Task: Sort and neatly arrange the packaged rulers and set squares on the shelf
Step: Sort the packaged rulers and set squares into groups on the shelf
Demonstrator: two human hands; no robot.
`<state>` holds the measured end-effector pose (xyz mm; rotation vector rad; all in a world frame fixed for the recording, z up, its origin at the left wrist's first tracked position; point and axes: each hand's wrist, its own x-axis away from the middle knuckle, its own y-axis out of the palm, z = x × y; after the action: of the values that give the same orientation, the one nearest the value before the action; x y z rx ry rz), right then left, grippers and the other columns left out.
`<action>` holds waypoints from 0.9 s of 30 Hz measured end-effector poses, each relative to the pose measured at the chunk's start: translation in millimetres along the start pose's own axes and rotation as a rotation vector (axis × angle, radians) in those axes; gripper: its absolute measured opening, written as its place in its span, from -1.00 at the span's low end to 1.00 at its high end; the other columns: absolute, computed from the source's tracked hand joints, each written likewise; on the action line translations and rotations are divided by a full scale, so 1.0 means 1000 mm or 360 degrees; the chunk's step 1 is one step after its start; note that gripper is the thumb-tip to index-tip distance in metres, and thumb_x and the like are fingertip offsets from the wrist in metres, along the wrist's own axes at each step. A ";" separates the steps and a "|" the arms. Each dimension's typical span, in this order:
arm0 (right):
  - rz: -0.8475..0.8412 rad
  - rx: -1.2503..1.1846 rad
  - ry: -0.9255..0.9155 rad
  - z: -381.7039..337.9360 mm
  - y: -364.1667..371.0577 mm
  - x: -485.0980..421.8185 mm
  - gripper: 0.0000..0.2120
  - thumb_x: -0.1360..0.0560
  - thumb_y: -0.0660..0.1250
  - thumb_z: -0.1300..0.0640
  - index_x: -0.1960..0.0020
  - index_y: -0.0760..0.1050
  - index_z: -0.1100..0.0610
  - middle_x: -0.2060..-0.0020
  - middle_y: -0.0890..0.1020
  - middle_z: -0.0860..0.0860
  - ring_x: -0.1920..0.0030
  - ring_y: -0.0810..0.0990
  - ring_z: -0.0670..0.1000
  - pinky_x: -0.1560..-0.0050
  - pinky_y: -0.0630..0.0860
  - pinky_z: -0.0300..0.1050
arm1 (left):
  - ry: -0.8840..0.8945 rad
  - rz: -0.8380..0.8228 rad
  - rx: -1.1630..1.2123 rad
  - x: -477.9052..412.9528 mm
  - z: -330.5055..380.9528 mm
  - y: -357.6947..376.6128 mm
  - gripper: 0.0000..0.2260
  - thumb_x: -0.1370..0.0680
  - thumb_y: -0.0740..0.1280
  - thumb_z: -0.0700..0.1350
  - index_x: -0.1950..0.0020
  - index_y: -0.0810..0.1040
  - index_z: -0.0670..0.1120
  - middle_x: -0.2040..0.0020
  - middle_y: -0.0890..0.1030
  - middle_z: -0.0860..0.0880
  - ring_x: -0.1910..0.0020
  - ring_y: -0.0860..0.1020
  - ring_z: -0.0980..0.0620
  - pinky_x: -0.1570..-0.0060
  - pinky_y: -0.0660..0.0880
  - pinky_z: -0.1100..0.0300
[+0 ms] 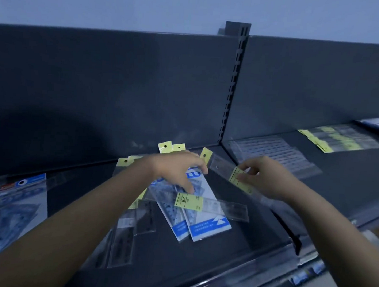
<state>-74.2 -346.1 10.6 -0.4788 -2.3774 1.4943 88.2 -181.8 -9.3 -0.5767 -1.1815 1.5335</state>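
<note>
A loose heap of packaged rulers and set squares lies mid-shelf. My right hand point(267, 177) pinches a clear packaged ruler point(221, 167) by its yellow label, holding it slanted above the shelf. My left hand point(178, 170) reaches over the heap, fingertips spread and touching the blue-and-white set square packs point(204, 223). Another clear ruler with a yellow label point(211, 205) lies across those packs. Several clear ruler packs point(124, 234) lie under my left forearm. Yellow hang tabs point(169, 147) stick up behind my left hand.
A set square pack with a blue header point(16, 204) lies at the far left. On the right shelf section lie a stack of clear packs point(273, 155) and a row of yellow-labelled rulers point(340, 138). A slotted upright point(234, 80) divides the dark back panels. The shelf front edge point(232, 279) runs below.
</note>
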 end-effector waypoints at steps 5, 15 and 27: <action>-0.0058 0.0015 0.0003 0.010 -0.003 0.013 -0.84 -0.52 0.33 0.04 -0.07 0.61 0.00 0.13 0.64 0.04 0.11 0.56 0.05 0.09 0.46 -0.06 | -0.0059 -0.0521 -0.0197 -0.029 0.014 -0.017 -0.48 -0.19 0.65 -0.01 -0.04 0.52 0.27 -0.16 0.36 0.20 -0.25 0.33 0.09 -0.14 0.46 0.23; -0.0009 -0.0129 -0.0129 0.023 0.000 0.022 -0.82 -0.56 0.29 0.11 -0.11 0.59 0.07 0.19 0.55 -0.11 0.21 0.48 -0.15 0.09 0.42 -0.21 | -0.0083 -0.0583 -0.0121 -0.034 -0.005 -0.041 -0.74 -0.35 0.57 -0.08 0.09 0.55 -0.07 0.22 0.62 0.10 0.31 0.53 0.18 0.42 0.41 0.40; 0.0092 -0.0473 -0.0117 0.055 -0.027 0.036 -0.89 -0.50 0.38 0.14 0.11 0.64 -0.05 0.21 0.69 -0.04 0.28 0.62 0.11 0.21 0.56 0.00 | 0.0093 -0.0168 0.0294 -0.026 -0.020 -0.101 -0.95 -0.49 0.43 -0.18 0.06 0.63 -0.08 0.18 0.71 -0.01 0.29 0.65 0.11 0.38 0.47 0.35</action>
<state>-132.2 -385.9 14.4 -0.5722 -2.6799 1.2028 158.5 -204.0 67.9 -0.4268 -0.9976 1.5064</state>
